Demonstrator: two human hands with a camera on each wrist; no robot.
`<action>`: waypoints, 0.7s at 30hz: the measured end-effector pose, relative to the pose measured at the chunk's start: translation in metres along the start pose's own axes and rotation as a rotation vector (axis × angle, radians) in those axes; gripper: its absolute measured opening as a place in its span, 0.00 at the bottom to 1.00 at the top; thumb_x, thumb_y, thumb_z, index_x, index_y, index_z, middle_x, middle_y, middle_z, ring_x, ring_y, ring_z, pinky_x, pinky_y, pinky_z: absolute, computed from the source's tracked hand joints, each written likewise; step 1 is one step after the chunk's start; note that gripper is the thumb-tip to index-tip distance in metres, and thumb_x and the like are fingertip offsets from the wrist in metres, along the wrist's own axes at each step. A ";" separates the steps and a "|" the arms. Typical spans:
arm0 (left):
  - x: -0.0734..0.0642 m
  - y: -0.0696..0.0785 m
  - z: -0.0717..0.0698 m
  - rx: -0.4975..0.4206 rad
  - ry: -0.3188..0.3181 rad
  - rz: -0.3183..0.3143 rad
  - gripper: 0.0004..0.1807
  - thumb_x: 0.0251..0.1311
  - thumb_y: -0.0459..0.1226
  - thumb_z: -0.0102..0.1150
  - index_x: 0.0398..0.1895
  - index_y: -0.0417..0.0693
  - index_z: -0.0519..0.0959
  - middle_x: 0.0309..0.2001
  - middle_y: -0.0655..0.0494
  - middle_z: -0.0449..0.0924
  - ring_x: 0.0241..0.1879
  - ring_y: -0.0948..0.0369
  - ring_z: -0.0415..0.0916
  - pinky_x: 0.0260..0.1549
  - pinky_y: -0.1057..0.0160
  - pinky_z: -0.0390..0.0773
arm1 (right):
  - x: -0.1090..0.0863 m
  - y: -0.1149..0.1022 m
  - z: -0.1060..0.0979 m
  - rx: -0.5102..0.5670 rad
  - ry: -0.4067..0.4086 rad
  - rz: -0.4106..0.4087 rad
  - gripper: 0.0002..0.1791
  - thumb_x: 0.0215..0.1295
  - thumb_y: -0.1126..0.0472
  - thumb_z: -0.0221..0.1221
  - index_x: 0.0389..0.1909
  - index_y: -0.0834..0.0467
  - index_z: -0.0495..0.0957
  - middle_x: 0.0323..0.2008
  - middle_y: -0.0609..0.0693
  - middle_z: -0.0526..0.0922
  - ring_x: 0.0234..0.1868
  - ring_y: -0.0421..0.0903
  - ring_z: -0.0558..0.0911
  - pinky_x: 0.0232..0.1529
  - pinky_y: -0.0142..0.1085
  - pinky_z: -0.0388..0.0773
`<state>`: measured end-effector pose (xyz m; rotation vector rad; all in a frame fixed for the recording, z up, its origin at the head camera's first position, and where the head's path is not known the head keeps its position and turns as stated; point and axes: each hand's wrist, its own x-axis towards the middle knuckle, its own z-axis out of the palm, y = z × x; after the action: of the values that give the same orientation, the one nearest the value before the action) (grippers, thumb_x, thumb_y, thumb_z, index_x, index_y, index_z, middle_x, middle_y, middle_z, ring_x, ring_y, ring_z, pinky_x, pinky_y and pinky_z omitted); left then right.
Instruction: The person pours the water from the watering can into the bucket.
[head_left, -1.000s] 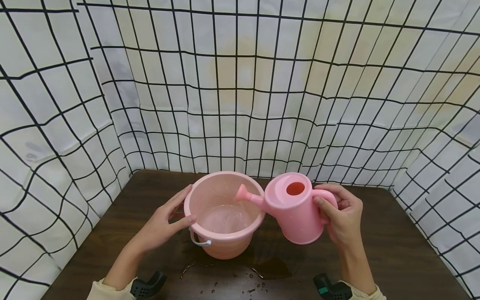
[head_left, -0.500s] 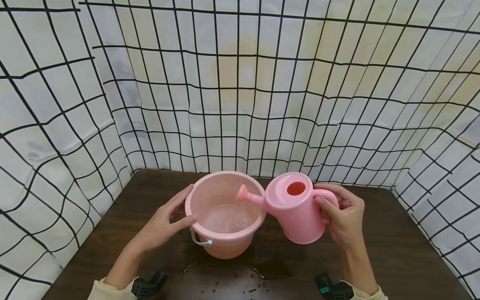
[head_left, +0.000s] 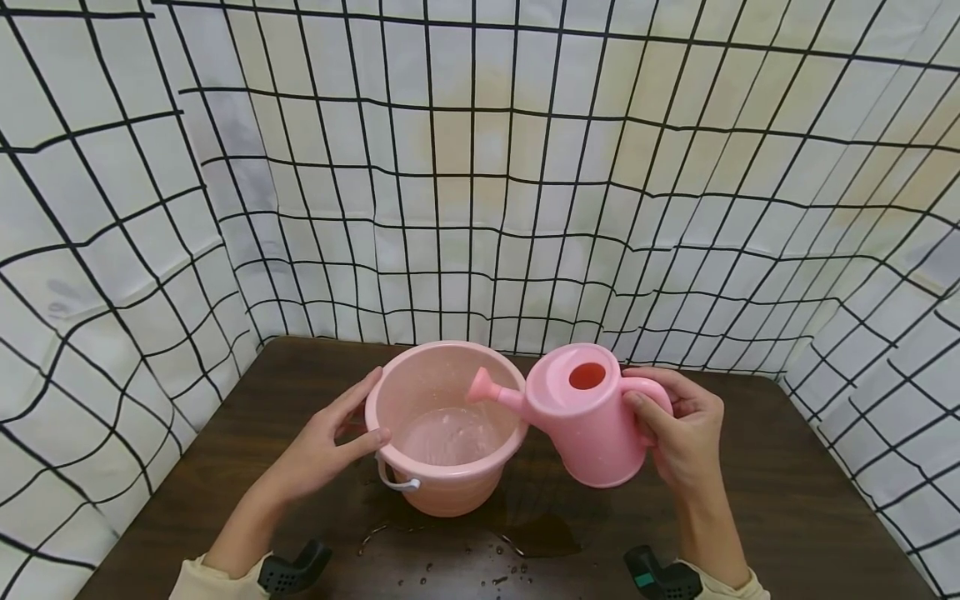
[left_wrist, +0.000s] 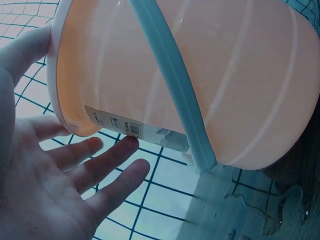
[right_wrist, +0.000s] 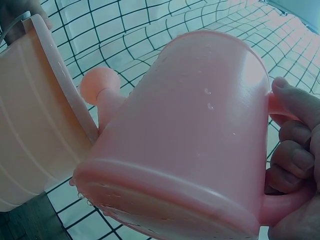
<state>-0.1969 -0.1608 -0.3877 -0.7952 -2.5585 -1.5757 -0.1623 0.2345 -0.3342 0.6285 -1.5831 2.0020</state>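
Note:
My right hand (head_left: 693, 425) grips the handle of a pink watering can (head_left: 596, 446), fingers curled round it in the right wrist view. The can is lifted and tilted slightly left, its spout over the rim of a peach bucket (head_left: 450, 492). Shallow water (head_left: 453, 437) lies inside the bucket, its surface rippled. Drops cling to the can's wet base (right_wrist: 150, 207). My left hand (head_left: 333, 437) rests at the bucket's left rim with the thumb on the edge; its other fingers (left_wrist: 117, 190) are spread beside the wall and label (left_wrist: 125, 127).
The bucket's pale bail handle (head_left: 396, 479) hangs down its front left side. A puddle (head_left: 540, 536) and scattered drops wet the dark wooden table (head_left: 787, 500) in front. White walls with a black grid (head_left: 480, 192) enclose the table at the back and sides.

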 end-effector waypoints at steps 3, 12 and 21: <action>-0.001 -0.001 -0.001 -0.004 -0.007 -0.003 0.39 0.60 0.37 0.55 0.71 0.61 0.49 0.69 0.57 0.55 0.51 0.52 0.72 0.43 0.67 0.75 | 0.000 0.000 0.001 -0.008 0.002 0.000 0.14 0.52 0.84 0.52 0.41 0.76 0.76 0.33 0.56 0.84 0.22 0.43 0.71 0.16 0.31 0.72; -0.001 -0.001 0.000 -0.005 -0.016 -0.006 0.39 0.60 0.38 0.55 0.71 0.62 0.48 0.69 0.58 0.56 0.51 0.51 0.73 0.43 0.66 0.76 | 0.001 -0.001 0.000 -0.022 -0.007 -0.001 0.14 0.51 0.84 0.52 0.41 0.76 0.76 0.32 0.56 0.83 0.24 0.43 0.71 0.17 0.31 0.72; -0.001 -0.001 -0.001 -0.001 -0.019 -0.008 0.39 0.60 0.38 0.55 0.71 0.61 0.48 0.69 0.58 0.55 0.51 0.50 0.72 0.44 0.66 0.75 | 0.003 -0.002 0.001 -0.023 -0.030 -0.007 0.14 0.52 0.85 0.52 0.41 0.76 0.76 0.31 0.55 0.82 0.21 0.43 0.69 0.14 0.32 0.69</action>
<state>-0.1970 -0.1625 -0.3882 -0.8043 -2.5773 -1.5794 -0.1634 0.2343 -0.3311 0.6576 -1.6172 1.9751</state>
